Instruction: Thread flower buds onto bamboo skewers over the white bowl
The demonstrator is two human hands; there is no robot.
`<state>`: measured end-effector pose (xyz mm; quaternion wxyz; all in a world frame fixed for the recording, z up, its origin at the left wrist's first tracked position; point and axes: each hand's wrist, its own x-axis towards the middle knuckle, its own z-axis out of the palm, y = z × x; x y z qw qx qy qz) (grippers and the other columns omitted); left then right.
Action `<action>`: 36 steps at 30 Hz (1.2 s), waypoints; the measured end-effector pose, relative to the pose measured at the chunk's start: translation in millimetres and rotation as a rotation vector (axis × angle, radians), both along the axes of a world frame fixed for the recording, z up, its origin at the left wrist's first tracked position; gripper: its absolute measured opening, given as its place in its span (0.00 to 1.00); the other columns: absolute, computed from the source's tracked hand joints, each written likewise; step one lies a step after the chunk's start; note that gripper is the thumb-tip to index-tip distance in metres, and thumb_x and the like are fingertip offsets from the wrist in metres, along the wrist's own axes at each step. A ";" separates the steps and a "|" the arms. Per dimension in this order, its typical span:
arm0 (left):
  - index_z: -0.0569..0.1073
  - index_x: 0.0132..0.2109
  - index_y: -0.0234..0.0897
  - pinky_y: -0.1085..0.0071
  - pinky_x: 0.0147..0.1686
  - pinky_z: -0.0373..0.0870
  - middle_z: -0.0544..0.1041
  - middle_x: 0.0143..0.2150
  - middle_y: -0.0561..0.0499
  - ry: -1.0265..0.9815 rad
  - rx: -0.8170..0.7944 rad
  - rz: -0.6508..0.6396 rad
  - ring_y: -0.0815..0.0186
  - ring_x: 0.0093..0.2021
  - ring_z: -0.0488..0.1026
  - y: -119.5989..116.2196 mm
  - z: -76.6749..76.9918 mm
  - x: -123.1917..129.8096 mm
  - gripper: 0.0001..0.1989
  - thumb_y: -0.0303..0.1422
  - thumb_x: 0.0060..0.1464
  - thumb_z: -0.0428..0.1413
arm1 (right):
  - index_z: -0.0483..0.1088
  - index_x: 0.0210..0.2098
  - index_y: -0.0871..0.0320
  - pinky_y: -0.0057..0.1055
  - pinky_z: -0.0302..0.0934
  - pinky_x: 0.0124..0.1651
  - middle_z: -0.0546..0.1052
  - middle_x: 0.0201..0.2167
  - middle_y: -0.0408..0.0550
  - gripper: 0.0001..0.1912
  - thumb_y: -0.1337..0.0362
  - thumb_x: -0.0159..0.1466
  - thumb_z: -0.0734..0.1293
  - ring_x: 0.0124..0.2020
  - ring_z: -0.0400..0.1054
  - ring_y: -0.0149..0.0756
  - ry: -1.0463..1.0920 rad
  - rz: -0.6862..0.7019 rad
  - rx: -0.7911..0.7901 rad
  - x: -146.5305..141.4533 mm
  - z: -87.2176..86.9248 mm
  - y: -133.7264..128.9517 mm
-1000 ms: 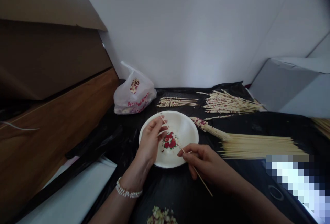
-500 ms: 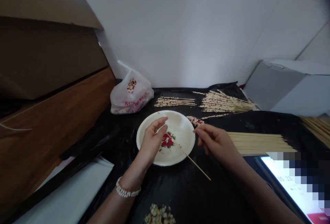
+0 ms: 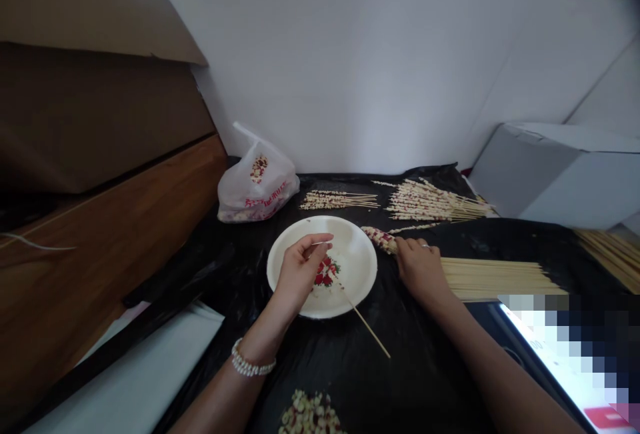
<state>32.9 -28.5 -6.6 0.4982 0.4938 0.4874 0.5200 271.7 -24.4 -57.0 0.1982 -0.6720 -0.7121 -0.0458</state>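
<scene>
My left hand (image 3: 301, 269) hovers over a white bowl (image 3: 357, 234) with a red flower print. Its thumb and fingertips are drawn close together, with a small pale bit showing there that I cannot make out. Below that hand a thin wooden skewer (image 3: 373, 334) leans over the bowl's near rim, pale pieces at its tip inside. To the right of the bowl, my right hand (image 3: 423, 267) is closed over the stick end of a bundle of threaded skewers (image 3: 380, 239); its fingertips are hidden. Bare skewers (image 3: 500, 277) lie just right of it.
Threaded skewers lie in a small group (image 3: 330, 201) and a larger pile (image 3: 425, 201) at the back. A white plastic bag (image 3: 257, 191) stands back left. Loose kernel-like pieces (image 3: 310, 414) lie in front. A lit phone (image 3: 555, 361) is at right, a white box (image 3: 540, 174) behind.
My right hand has moved from beside the bowl's rim onto the bundle of threaded skewers. The fingers of my left hand have drawn closer together above the bowl.
</scene>
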 end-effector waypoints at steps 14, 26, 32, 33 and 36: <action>0.80 0.37 0.35 0.66 0.43 0.70 0.79 0.43 0.42 -0.086 0.001 -0.074 0.60 0.43 0.75 7.7 5.6 -8.5 0.16 0.44 0.52 0.59 | 0.68 0.49 0.58 0.40 0.68 0.44 0.80 0.43 0.55 0.19 0.52 0.68 0.58 0.42 0.74 0.44 0.986 0.303 -0.231 -20.5 40.2 -15.1; 0.74 0.50 0.40 0.64 0.45 0.70 0.78 0.44 0.44 -0.362 -0.102 -0.326 0.62 0.42 0.75 32.4 17.6 -13.8 0.22 0.49 0.55 0.56 | 0.72 0.42 0.56 0.31 0.67 0.38 0.80 0.35 0.48 0.14 0.56 0.60 0.70 0.32 0.73 0.34 1.505 0.540 -0.552 -62.8 70.0 -4.0; 0.74 0.39 0.38 0.68 0.42 0.70 0.77 0.36 0.51 -0.543 -0.009 -0.313 0.68 0.36 0.73 43.5 14.9 -10.0 0.12 0.39 0.50 0.63 | 0.74 0.33 0.57 0.28 0.63 0.28 0.78 0.27 0.46 0.12 0.54 0.60 0.69 0.23 0.68 0.30 1.491 0.521 -0.555 -85.0 74.4 13.0; 0.74 0.38 0.37 0.68 0.41 0.71 0.77 0.36 0.51 -0.542 -0.007 -0.308 0.68 0.35 0.73 43.6 13.2 -11.4 0.12 0.39 0.51 0.63 | 0.74 0.31 0.57 0.28 0.62 0.27 0.78 0.26 0.46 0.14 0.52 0.61 0.68 0.22 0.67 0.30 1.485 0.509 -0.555 -86.6 74.4 14.5; 0.75 0.38 0.37 0.69 0.41 0.71 0.77 0.37 0.50 -0.504 -0.016 -0.310 0.69 0.35 0.73 43.1 8.5 -16.3 0.11 0.39 0.51 0.62 | 0.74 0.24 0.58 0.28 0.60 0.23 0.75 0.20 0.46 0.22 0.46 0.63 0.64 0.19 0.64 0.29 1.459 0.471 -0.539 -89.6 73.1 17.8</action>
